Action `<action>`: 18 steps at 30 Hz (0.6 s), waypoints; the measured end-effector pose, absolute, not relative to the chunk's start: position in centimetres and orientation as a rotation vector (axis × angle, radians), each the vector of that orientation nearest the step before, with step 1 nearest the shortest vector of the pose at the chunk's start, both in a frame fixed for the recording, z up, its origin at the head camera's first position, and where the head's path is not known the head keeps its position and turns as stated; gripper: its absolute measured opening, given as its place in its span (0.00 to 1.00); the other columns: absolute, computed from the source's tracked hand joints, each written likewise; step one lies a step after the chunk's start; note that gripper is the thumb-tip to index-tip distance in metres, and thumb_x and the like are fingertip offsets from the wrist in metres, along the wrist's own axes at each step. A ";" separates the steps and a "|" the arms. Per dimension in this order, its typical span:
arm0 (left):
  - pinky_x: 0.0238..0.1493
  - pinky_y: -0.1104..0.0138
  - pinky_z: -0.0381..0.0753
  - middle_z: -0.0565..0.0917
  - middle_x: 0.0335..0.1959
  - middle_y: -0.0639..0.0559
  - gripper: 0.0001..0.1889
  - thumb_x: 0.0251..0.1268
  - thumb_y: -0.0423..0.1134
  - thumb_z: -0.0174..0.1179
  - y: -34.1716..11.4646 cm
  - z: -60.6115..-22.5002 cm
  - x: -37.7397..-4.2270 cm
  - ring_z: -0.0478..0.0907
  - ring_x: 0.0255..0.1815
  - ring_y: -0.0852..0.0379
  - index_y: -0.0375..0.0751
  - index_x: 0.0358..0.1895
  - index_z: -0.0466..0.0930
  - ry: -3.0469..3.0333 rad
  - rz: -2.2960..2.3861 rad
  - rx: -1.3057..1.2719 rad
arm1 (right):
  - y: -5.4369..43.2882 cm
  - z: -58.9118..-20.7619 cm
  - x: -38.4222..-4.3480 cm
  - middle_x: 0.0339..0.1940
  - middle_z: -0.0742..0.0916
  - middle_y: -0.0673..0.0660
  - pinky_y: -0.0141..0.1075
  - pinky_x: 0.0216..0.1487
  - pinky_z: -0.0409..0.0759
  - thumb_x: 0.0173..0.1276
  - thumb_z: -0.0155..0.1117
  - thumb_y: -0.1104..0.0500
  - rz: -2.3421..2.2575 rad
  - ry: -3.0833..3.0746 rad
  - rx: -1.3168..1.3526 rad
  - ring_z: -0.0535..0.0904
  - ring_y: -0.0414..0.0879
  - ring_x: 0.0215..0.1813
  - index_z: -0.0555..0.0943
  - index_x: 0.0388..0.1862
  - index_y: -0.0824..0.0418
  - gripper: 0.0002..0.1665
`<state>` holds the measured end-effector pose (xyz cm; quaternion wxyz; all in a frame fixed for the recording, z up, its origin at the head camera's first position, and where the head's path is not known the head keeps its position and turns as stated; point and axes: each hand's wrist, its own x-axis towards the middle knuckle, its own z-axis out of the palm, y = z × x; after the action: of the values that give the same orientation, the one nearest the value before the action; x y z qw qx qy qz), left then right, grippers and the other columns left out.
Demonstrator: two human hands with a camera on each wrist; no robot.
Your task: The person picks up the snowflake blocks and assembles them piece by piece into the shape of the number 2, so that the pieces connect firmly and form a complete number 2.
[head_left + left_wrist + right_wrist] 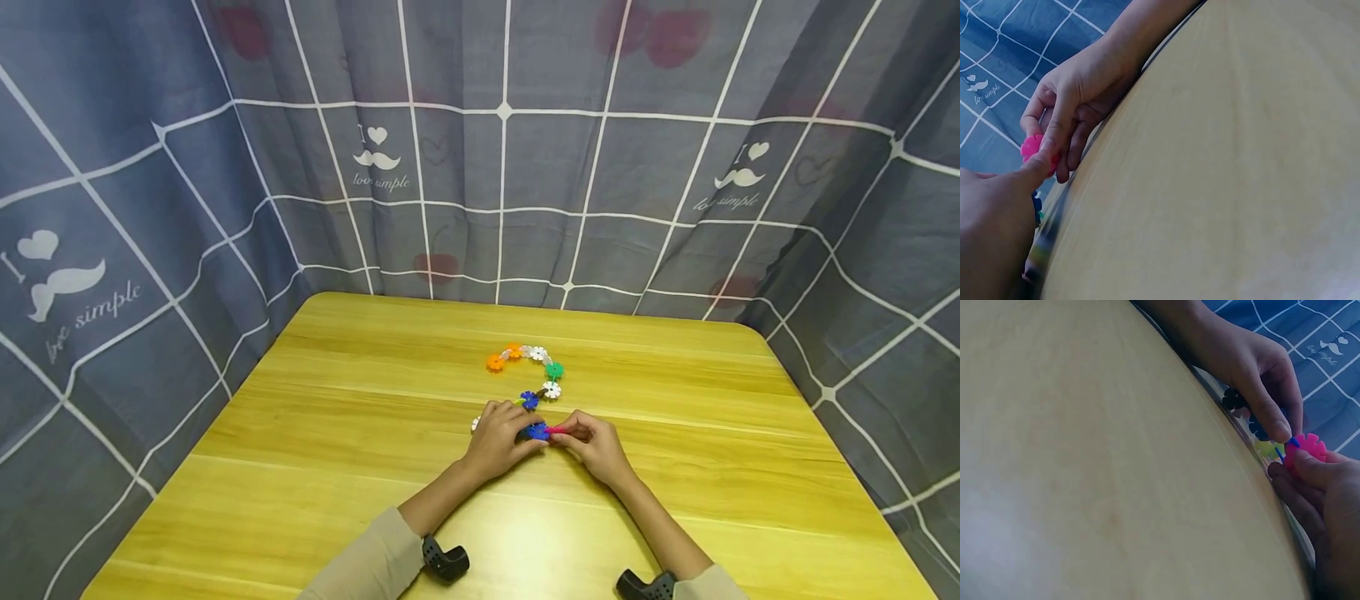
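My left hand (pixel 497 442) pinches a blue snowflake disc (pixel 537 431) between thumb and fingers, low over the table. From the other side my right hand (pixel 597 448) pinches a pink snowflake disc (pixel 1309 449), which meets the blue one edge to edge. In the right wrist view, a yellow disc (pixel 1266 448) shows just behind the fingertips. A curved chain of linked discs runs away from my left hand: another blue disc (pixel 528 400), a white one (pixel 551 389), a green one (pixel 554 370) and an orange one (pixel 496 362) at its far end. My left fingers hide part of the chain.
The wooden table (pixel 360 467) spreads out around both hands. A grey-blue checked curtain (pixel 465 167) hangs along its back and both sides. Part of a white disc (pixel 476 424) pokes out left of my left hand.
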<state>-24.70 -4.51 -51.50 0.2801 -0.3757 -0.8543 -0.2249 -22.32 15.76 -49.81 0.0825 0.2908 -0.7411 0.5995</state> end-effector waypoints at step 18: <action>0.52 0.58 0.66 0.77 0.45 0.52 0.32 0.42 0.56 0.71 -7.3 -51.2 -24.9 0.69 0.48 0.54 0.45 0.52 0.77 -2.290 -0.737 -0.822 | 16.3 -52.7 -23.8 0.31 0.84 0.44 0.30 0.35 0.78 0.53 0.71 0.64 1.272 -2.370 0.652 0.77 0.39 0.35 0.83 0.34 0.54 0.09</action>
<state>-24.91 -7.31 -51.19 0.2952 -0.3089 -0.8607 -0.2770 -23.80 16.34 -52.66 0.1858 0.2313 -0.8414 0.4516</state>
